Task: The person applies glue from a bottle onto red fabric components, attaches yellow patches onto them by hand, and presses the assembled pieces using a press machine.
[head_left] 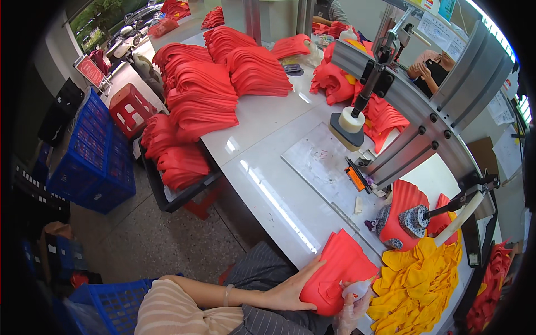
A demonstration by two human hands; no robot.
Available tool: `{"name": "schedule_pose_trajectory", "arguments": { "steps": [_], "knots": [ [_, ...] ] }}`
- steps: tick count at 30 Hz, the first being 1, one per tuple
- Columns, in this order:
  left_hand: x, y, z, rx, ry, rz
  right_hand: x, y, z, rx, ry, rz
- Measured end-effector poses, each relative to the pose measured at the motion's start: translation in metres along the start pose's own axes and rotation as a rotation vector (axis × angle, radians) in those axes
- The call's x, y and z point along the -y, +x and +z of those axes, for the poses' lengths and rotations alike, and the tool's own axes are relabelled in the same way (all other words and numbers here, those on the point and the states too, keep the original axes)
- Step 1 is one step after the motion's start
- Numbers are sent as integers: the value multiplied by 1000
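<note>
My left hand (290,287) grips the left edge of a red moulded piece (346,259), with the thumb below and fingers along its side. The piece is ribbed at its far end and has a raised round shape near me. My right hand (353,314), in a thin clear plastic glove, holds a small whitish squeeze bottle (357,288) against the piece's lower right side. The bottle's tip is hard to make out. A pile of yellow flat pieces (416,285) lies just right of both hands.
A press (347,127) with a padded foot stands over a white plate (318,153). Another red piece (410,204) sits clamped on a speckled form (385,223). Red stacks (201,92) cover the table's far left. Blue crates (92,151) and a black bin (173,204) stand left.
</note>
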State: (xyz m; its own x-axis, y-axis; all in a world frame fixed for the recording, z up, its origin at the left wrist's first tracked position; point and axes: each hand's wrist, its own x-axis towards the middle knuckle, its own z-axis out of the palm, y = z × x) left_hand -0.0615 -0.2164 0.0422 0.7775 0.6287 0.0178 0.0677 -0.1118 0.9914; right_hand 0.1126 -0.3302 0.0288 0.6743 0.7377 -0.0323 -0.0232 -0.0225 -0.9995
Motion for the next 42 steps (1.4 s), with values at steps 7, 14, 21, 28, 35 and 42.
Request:
{"name": "schedule_pose_trajectory", "arguments": {
  "steps": [7, 14, 21, 28, 35, 42],
  "knots": [
    [-5, -1, 0, -2, -114, -80, -7, -2, -3, -8, -38, -38],
    [14, -5, 10, -15, -441, -170, -3, -3, -2, -7, 7, -24],
    [31, -5, 15, 1, -573, -110, -9, -3, -7, 19, -14, -25],
    [-5, -20, 1, -121, -368, -171, -7, -2, -6, -11, 6, 55],
    [98, -66, -32, -166, 316, -119, -7, 0, -6, -18, 49, 81],
    [134, -17, -3, 317, 815, 203, -7, 0, -5, 12, -1, 50]
  ]
}}
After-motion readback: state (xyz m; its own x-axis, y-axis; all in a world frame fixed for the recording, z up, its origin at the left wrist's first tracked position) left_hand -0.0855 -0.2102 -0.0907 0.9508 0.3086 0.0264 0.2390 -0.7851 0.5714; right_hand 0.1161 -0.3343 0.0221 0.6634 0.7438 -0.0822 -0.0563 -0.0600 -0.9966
